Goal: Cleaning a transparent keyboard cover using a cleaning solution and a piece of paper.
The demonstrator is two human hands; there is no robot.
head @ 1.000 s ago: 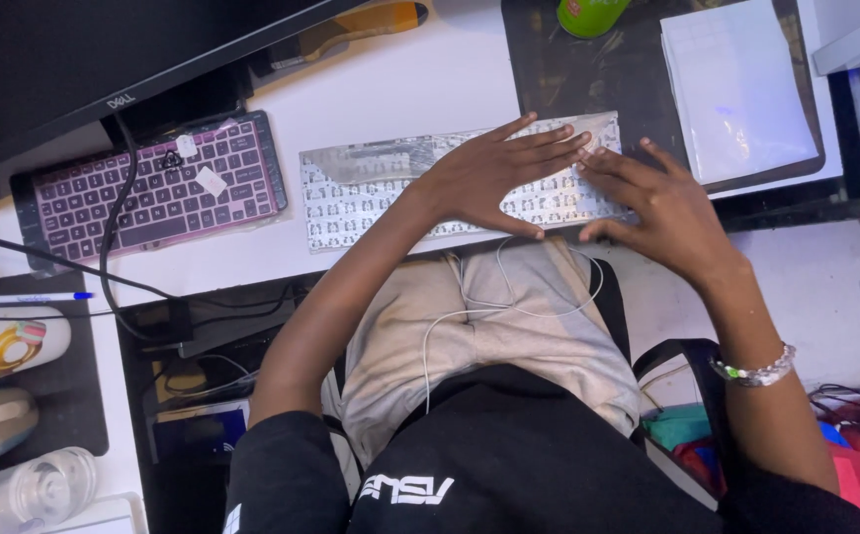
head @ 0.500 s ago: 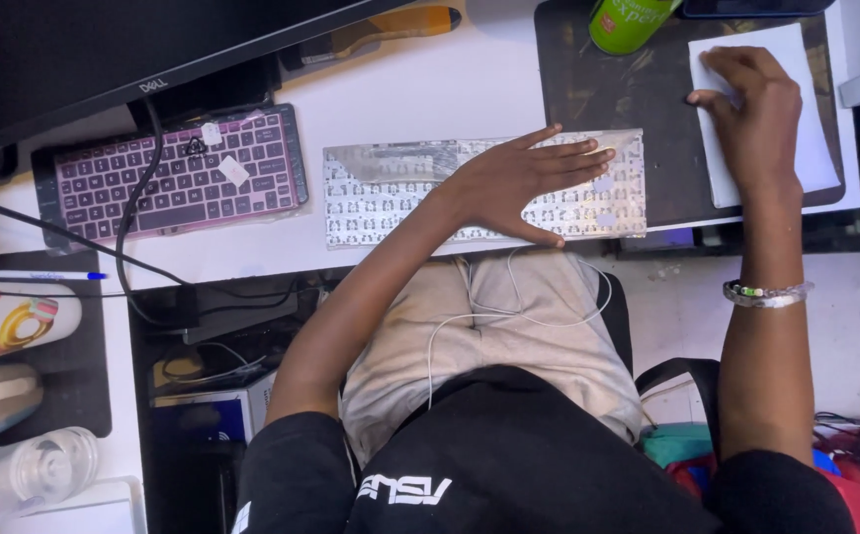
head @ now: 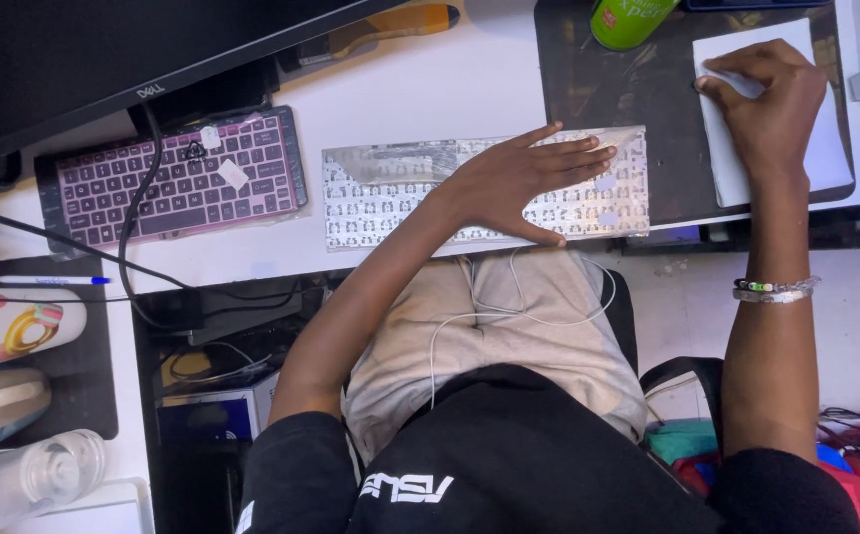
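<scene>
**Left hand flat on the keyboard, right hand on the white pad**

The keyboard (head: 484,188), a thin silvery one without keycaps, lies along the front edge of the desk (head: 450,79), about mid-way along it, with its right end overlapping the dark mat (head: 628,89). The left hand (head: 524,178) rests flat on its right half, fingers spread and stretched toward the right end; it is pressing down rather than gripping, nothing closed in it.

The right hand (head: 771,99) sits on the white pad (head: 825,158), which lies on the mat near the desk's right front corner. Its fingers are curled, tips pressed on the pad's upper left corner; whether they pinch a sheet or only touch it, I cannot tell. A beaded bracelet (head: 774,290) circles that wrist.

At the back edge of the mat stands a green can (head: 633,20), just left of the pad's top. Left of the keyboard, well apart, lies a pink keyboard (head: 178,178) in a clear wrap, a black cable (head: 138,198) crossing it. A dark monitor (head: 104,49) hangs over the desk's back left part. A white earphone cord (head: 509,311) trails across the person's lap below the front edge.
</scene>
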